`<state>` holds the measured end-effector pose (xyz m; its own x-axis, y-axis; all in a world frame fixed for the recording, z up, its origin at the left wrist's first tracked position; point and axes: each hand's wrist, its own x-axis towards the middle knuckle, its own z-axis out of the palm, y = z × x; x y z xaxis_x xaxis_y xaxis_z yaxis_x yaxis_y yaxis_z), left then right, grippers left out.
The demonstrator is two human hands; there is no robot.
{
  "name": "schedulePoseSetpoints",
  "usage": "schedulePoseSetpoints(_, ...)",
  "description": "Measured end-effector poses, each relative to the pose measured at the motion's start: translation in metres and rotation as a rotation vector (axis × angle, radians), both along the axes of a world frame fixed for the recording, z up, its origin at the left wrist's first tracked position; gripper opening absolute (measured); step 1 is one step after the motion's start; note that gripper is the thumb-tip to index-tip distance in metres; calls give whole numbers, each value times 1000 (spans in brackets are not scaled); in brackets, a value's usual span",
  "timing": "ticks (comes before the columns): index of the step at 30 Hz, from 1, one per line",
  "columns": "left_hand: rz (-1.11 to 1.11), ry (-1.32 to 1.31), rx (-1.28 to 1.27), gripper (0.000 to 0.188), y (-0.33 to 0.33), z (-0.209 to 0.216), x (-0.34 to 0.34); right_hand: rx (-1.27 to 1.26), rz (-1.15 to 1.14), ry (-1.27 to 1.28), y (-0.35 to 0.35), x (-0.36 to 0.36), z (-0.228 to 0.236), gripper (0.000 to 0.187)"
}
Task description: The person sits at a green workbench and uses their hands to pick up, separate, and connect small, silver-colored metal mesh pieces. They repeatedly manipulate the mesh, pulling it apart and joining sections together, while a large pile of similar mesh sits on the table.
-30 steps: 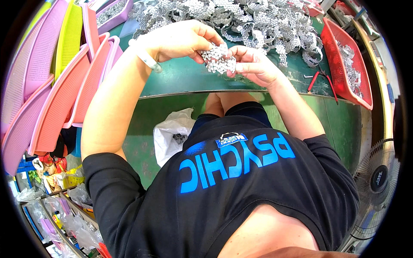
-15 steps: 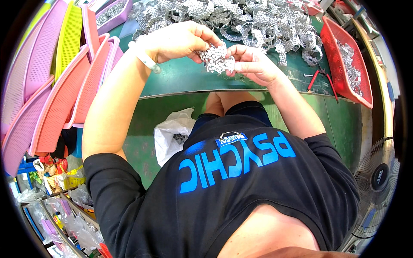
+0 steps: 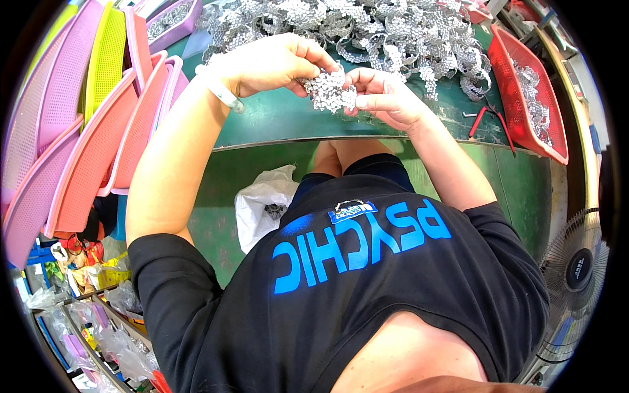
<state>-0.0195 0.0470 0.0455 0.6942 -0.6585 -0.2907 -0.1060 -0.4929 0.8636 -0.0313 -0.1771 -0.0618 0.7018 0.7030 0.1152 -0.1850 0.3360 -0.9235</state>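
Between my two hands, above the near edge of the green table (image 3: 275, 118), is a bunched silvery strip (image 3: 329, 92) made of many small linked metal pieces. My left hand (image 3: 278, 64) pinches its upper left side, with the wrist bent over and a pale bangle (image 3: 223, 93) around it. My right hand (image 3: 388, 98) grips the strip's right side between thumb and fingers. Just beyond the hands lies a large pile of similar silvery strips (image 3: 393, 39), many curled into loops.
Red-handled pliers (image 3: 488, 121) lie at the table's right, beside a red basket (image 3: 524, 118) holding silvery pieces. Stacked pink, purple and yellow-green baskets (image 3: 92, 131) stand at left. A white bag (image 3: 252, 219) is below the table edge; a fan (image 3: 576, 268) stands at lower right.
Both hands hold nearly the same place and grip. The bunched strip has shifted very slightly between the fingers.
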Motion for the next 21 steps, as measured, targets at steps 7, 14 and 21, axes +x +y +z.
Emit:
schedulePoseSetpoints(7, -21, -58, 8, 29, 1, 1, -2, 8, -14, -9, -1, 0, -1, 36)
schedulePoseSetpoints(14, -76, -77, -65, 29, 6, -4, 1, 12, -70, -48, 0, -4, 2, 33)
schedulePoseSetpoints(21, -75, -99, -90, 30, 6, -4, -2, -28, -151, -58, 2, -11, 9, 31)
